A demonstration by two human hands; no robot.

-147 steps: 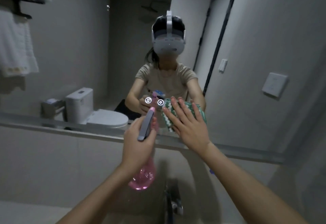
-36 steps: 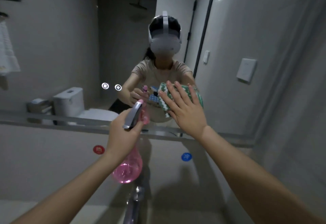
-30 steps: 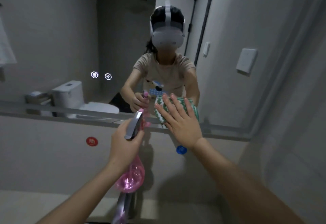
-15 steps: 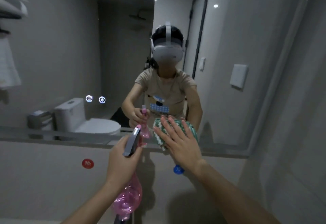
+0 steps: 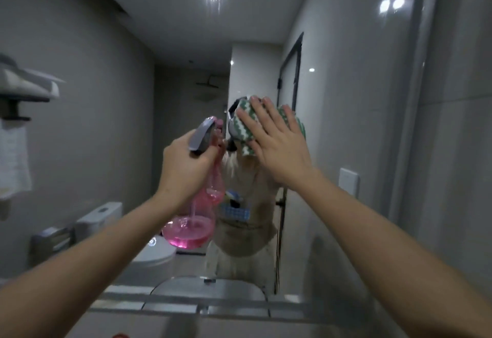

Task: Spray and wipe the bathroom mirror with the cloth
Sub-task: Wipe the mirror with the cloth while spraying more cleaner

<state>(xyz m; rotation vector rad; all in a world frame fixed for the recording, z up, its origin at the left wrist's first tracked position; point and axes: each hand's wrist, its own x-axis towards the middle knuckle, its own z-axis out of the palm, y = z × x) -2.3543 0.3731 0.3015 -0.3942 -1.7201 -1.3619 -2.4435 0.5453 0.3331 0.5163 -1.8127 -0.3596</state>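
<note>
The bathroom mirror fills the wall in front of me. My right hand lies flat with spread fingers on a green and white cloth, pressing it against the glass at head height. Just left of it, my left hand grips the neck of a pink spray bottle with a grey trigger head, held upright close to the mirror. Pink liquid sits in the bottle's round base.
The mirror's lower edge runs above a grey ledge. Reflected in the glass are a toilet, a towel rack with towels on the left, a wall switch and a dark-framed door.
My right hand has slid the cloth up the mirror from near its lower edge to head height. My left hand has risen with the bottle, and my view has tilted upward.
</note>
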